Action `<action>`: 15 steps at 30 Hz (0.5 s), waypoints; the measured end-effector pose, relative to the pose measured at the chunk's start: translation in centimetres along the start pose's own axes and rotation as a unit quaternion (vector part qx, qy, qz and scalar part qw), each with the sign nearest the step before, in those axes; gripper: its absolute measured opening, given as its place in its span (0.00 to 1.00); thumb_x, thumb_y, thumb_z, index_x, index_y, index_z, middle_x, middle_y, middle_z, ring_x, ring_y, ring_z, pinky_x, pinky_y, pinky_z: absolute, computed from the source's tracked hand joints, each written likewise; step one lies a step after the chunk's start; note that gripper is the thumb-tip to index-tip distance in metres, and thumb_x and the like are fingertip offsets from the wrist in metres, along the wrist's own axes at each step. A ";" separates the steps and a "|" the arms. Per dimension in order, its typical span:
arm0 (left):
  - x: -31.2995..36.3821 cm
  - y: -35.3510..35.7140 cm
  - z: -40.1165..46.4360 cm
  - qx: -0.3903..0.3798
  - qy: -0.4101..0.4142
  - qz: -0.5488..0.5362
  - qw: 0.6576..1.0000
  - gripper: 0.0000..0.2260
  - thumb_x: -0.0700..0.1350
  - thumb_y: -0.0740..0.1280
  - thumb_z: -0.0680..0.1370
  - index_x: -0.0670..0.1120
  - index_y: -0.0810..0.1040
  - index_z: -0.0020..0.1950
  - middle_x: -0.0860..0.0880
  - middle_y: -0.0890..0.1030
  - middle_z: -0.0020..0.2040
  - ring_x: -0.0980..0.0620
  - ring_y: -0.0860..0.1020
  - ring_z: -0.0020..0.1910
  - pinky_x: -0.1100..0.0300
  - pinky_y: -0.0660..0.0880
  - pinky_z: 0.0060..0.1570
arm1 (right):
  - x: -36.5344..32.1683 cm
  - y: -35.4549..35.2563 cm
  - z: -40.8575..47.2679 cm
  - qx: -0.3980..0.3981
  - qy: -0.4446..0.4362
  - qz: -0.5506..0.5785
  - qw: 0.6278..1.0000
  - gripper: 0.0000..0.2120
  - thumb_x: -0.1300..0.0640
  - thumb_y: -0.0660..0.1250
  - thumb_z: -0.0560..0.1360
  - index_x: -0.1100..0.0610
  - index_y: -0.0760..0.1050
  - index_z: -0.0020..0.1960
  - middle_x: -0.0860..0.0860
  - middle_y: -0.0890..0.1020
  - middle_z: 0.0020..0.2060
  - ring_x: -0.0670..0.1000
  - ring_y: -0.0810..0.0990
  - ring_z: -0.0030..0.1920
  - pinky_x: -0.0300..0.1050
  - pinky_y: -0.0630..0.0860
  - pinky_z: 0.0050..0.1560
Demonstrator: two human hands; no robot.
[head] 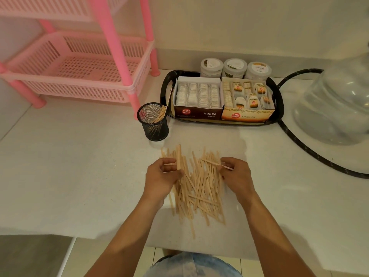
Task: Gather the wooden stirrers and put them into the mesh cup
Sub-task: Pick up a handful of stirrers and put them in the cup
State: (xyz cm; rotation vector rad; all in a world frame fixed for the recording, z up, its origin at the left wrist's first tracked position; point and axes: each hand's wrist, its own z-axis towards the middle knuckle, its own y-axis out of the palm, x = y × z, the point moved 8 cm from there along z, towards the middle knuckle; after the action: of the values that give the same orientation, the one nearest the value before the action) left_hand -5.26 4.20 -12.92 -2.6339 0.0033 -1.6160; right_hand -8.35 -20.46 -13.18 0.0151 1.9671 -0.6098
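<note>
Two hands, left (162, 176) and right (237, 174), each grip stirrers (199, 188) beside one mesh cup (153, 121).

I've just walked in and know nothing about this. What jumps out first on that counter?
A loose pile of wooden stirrers lies at the near edge of the white counter, with the left hand and right hand gripping at either side of it. Just beyond stands a black mesh cup already holding a few stirrers. Behind that, a black tray carries two open tea boxes, and a pink rack stands at far left.
</note>
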 end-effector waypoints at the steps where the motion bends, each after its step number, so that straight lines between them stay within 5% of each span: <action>1: 0.0 0.7 0.0 -0.006 -0.007 0.000 1.000 0.16 0.34 0.77 0.68 0.46 0.81 0.53 0.43 0.85 0.46 0.44 0.85 0.44 0.51 0.83 0.46 | 0.0 0.2 -0.1 -0.009 0.008 0.044 0.999 0.13 0.64 0.69 0.76 0.57 0.80 0.60 0.53 0.83 0.54 0.51 0.83 0.52 0.47 0.81 0.54; 5: 0.1 3.1 -0.2 -0.030 -0.019 -0.005 0.999 0.16 0.35 0.78 0.67 0.46 0.80 0.51 0.48 0.85 0.39 0.53 0.84 0.35 0.62 0.80 0.35 | -0.7 2.3 -1.3 -0.069 0.037 0.202 0.976 0.11 0.69 0.68 0.76 0.55 0.83 0.49 0.53 0.87 0.41 0.49 0.86 0.40 0.37 0.80 0.37; 10: 0.4 4.7 -0.6 -0.062 -0.001 -0.010 0.998 0.15 0.37 0.78 0.69 0.46 0.80 0.52 0.47 0.86 0.43 0.50 0.85 0.41 0.61 0.81 0.38 | -1.3 5.0 -2.8 -0.141 0.053 0.281 0.948 0.11 0.70 0.63 0.78 0.61 0.82 0.54 0.59 0.86 0.47 0.57 0.86 0.47 0.51 0.82 0.49; 15: 1.1 4.6 -0.5 -0.052 0.027 0.035 0.998 0.14 0.40 0.78 0.69 0.47 0.82 0.53 0.50 0.86 0.43 0.54 0.85 0.42 0.62 0.81 0.41 | -1.9 5.6 -3.3 -0.153 0.041 0.262 0.952 0.14 0.67 0.60 0.81 0.58 0.83 0.54 0.54 0.87 0.48 0.52 0.86 0.50 0.41 0.81 0.46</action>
State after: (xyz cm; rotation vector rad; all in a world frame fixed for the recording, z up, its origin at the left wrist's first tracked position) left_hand -5.15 -0.41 -11.92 -2.6318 0.1844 -1.7092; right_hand -8.74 -13.75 -12.71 0.3645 2.0055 0.0450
